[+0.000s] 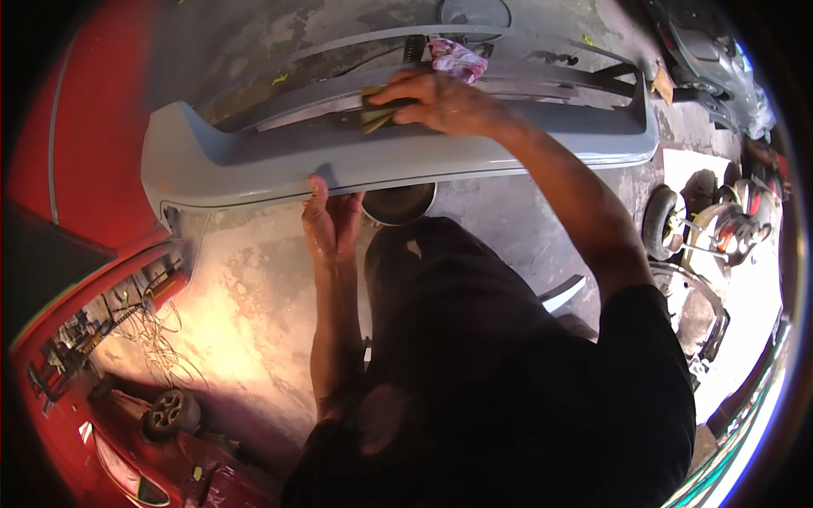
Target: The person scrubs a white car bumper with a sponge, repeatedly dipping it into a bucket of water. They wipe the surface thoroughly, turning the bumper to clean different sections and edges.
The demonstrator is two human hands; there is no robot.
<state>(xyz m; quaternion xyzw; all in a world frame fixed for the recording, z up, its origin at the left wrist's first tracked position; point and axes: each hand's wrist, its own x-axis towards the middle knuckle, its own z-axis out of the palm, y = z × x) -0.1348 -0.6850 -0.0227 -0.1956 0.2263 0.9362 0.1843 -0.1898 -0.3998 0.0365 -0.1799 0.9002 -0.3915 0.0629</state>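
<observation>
A long grey car bumper (pixel 237 182) with upturned ends lies across the view in front of me. My left hand (pixel 333 222) grips its near edge, thumb on the outer face and fingers tucked underneath, partly hidden. On the upper surface, near the middle, my right hand (pixel 436 102) presses a folded olive-yellow pad (pixel 375 114) that looks like sandpaper or a sanding sponge. My fingers are wrapped round its right side. Just beyond that hand sits a crumpled pink and white cloth (pixel 458 59).
A round dark bowl or bucket (pixel 400 203) shows partly under the near edge. Red car bodywork (pixel 102 110) stands at the left, with loose cables (pixel 161 339) on the floor below. To the right lie a small wheel (pixel 665 222) and other vehicle parts.
</observation>
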